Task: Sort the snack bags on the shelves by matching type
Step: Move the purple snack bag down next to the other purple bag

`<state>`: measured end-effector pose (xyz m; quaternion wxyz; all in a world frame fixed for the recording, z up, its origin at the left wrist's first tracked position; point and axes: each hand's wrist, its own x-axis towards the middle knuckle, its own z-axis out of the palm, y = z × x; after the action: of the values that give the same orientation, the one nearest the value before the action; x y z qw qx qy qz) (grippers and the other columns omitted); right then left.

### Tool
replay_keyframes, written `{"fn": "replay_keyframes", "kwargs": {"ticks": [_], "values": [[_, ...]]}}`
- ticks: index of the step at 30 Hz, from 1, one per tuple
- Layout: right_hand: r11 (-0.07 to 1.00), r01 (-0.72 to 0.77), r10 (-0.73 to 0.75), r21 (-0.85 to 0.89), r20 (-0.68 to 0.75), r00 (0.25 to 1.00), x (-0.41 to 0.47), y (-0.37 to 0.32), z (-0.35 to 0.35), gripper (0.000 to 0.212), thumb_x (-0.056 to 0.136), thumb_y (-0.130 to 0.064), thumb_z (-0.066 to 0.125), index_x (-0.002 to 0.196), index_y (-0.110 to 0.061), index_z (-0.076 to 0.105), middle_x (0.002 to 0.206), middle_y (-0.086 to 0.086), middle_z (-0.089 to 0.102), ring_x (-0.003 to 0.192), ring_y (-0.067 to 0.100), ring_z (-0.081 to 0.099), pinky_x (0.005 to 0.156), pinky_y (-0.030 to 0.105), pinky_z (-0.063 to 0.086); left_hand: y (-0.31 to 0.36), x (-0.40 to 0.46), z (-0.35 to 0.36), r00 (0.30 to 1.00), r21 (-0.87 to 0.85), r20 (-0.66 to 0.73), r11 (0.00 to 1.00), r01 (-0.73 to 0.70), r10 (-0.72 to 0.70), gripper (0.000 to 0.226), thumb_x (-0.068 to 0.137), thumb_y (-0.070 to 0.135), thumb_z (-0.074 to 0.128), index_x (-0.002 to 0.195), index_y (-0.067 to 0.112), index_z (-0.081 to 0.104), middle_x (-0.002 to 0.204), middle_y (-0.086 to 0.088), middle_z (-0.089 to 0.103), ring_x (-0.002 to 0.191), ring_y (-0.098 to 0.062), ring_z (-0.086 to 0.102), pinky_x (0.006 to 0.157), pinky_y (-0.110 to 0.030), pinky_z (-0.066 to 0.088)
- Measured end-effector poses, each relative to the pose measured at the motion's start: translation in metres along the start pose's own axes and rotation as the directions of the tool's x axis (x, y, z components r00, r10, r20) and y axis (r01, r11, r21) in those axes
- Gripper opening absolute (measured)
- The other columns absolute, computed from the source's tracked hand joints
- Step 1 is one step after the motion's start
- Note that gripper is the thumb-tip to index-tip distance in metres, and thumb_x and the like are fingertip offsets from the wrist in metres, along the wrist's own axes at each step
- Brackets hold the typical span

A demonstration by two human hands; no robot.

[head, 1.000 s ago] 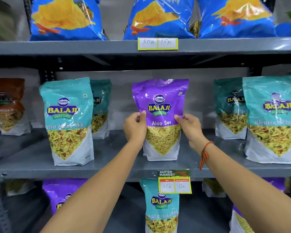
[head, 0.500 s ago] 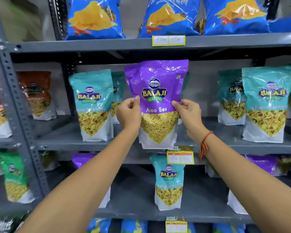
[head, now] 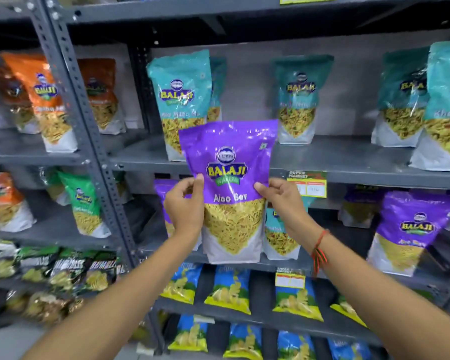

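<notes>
I hold a purple Aloo Sev bag (head: pixel 231 162) upright in the air in front of the shelves. My left hand (head: pixel 185 206) grips its left edge and my right hand (head: pixel 281 201) grips its right edge. The bag hangs level with the lower shelf (head: pixel 348 245). On that shelf stand another purple bag (head: pixel 413 229) at the right, a purple bag (head: pixel 164 193) partly hidden behind my left hand, and a teal bag (head: pixel 278 237) behind my right wrist. Teal Khatta Mitha Mix bags (head: pixel 182 100) stand on the shelf above (head: pixel 335 162).
A grey perforated upright post (head: pixel 83 120) separates a left bay holding orange bags (head: pixel 47 100) and a green bag (head: pixel 86 203). Blue and yellow chip bags (head: pixel 229 292) fill the rows below. Price tags (head: pixel 307 183) hang on the shelf edges.
The purple bag has come off the teal-bag shelf and moved down in both hands to the level of the shelf below. The view has tilted downward.
</notes>
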<state>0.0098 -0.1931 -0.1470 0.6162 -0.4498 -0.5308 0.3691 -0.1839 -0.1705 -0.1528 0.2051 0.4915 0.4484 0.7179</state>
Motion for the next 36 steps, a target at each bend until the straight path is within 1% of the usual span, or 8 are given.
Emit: {"fn": "replay_keyframes", "kwargs": {"ticks": [8, 11, 16, 20, 22, 28, 31, 36], "values": [[0.951, -0.173, 0.179, -0.254, 0.000, 0.984, 0.024, 0.129, 0.003, 0.014, 0.088, -0.016, 0.068, 0.099, -0.009, 0.075, 0.091, 0.010, 0.078, 0.083, 0.018, 0.073, 0.077, 0.032, 0.056, -0.120, -0.024, 0.006, 0.988, 0.345, 0.057, 0.932, 0.116, -0.144, 0.031, 0.086, 0.036, 0.065, 0.063, 0.016, 0.067, 0.062, -0.019, 0.066, 0.058, -0.021, 0.054, 0.061, -0.037, 0.039], [0.927, -0.236, 0.226, -0.292, -0.070, 0.972, 0.045, 0.171, 0.004, 0.005, 0.086, -0.015, 0.070, 0.087, -0.016, 0.074, 0.080, 0.004, 0.077, 0.075, 0.015, 0.071, 0.070, 0.028, 0.052, -0.156, -0.017, 0.024, 0.976, 0.426, 0.062, 0.890, 0.164, -0.209, 0.030, 0.088, 0.033, 0.067, 0.072, 0.008, 0.073, 0.067, -0.018, 0.068, 0.067, -0.032, 0.061, 0.062, -0.038, 0.042], [0.882, -0.362, 0.309, -0.301, -0.211, 0.927, 0.087, 0.222, 0.014, 0.014, 0.083, -0.020, 0.072, 0.091, -0.010, 0.077, 0.090, 0.011, 0.079, 0.086, 0.027, 0.073, 0.080, 0.043, 0.057, -0.202, -0.003, 0.054, 0.948, 0.396, 0.034, 0.875, 0.278, -0.316, 0.024, 0.088, 0.031, 0.066, 0.078, 0.011, 0.075, 0.059, -0.007, 0.059, 0.060, -0.027, 0.051, 0.059, -0.034, 0.038], [0.874, -0.389, 0.307, -0.291, -0.290, 0.906, 0.103, 0.240, 0.025, 0.015, 0.085, -0.021, 0.071, 0.088, -0.007, 0.076, 0.085, 0.014, 0.076, 0.075, 0.024, 0.065, 0.064, 0.026, 0.046, -0.224, 0.005, 0.067, 0.939, 0.372, 0.007, 0.873, 0.316, -0.343, 0.023, 0.088, 0.029, 0.067, 0.080, 0.009, 0.075, 0.056, -0.007, 0.058, 0.058, -0.023, 0.048, 0.060, -0.031, 0.035], [0.881, -0.388, 0.307, -0.270, -0.298, 0.904, 0.105, 0.247, 0.029, 0.018, 0.087, -0.020, 0.070, 0.081, -0.003, 0.073, 0.080, 0.020, 0.072, 0.069, 0.021, 0.055, 0.056, 0.022, 0.038, -0.233, 0.007, 0.068, 0.941, 0.382, 0.002, 0.870, 0.312, -0.338, 0.025, 0.088, 0.029, 0.067, 0.080, 0.007, 0.075, 0.060, -0.016, 0.062, 0.059, -0.027, 0.050, 0.060, -0.034, 0.037], [0.892, -0.398, 0.327, -0.214, -0.301, 0.896, 0.104, 0.253, 0.034, 0.013, 0.089, -0.019, 0.066, 0.087, -0.009, 0.073, 0.084, 0.018, 0.074, 0.072, 0.019, 0.058, 0.068, 0.032, 0.045, -0.235, 0.010, 0.067, 0.912, 0.375, 0.004, 0.846, 0.379, -0.411, 0.029, 0.089, 0.030, 0.066, 0.105, 0.007, 0.074, 0.090, -0.012, 0.076, 0.076, -0.020, 0.061, 0.074, -0.027, 0.041], [0.910, -0.377, 0.323, -0.172, -0.276, 0.905, 0.099, 0.246, 0.033, 0.009, 0.088, -0.014, 0.066, 0.097, -0.016, 0.069, 0.093, 0.011, 0.074, 0.087, 0.028, 0.068, 0.082, 0.040, 0.053, -0.224, 0.006, 0.064, 0.879, 0.261, 0.014, 0.850, 0.457, -0.477, 0.033, 0.088, 0.023, 0.068, 0.114, 0.003, 0.069, 0.104, -0.011, 0.074, 0.086, -0.015, 0.064, 0.085, -0.028, 0.048], [0.900, -0.431, 0.400, -0.070, -0.265, 0.877, 0.071, 0.223, 0.026, 0.049, 0.090, -0.014, 0.066, 0.137, -0.009, 0.051, 0.133, 0.009, 0.056, 0.120, 0.029, 0.058, 0.093, 0.032, 0.047, -0.198, -0.009, 0.061, 0.908, 0.215, -0.004, 0.886, 0.410, -0.419, 0.028, 0.086, 0.027, 0.069, 0.109, 0.010, 0.070, 0.096, -0.010, 0.074, 0.083, -0.015, 0.066, 0.085, -0.035, 0.056]]}}
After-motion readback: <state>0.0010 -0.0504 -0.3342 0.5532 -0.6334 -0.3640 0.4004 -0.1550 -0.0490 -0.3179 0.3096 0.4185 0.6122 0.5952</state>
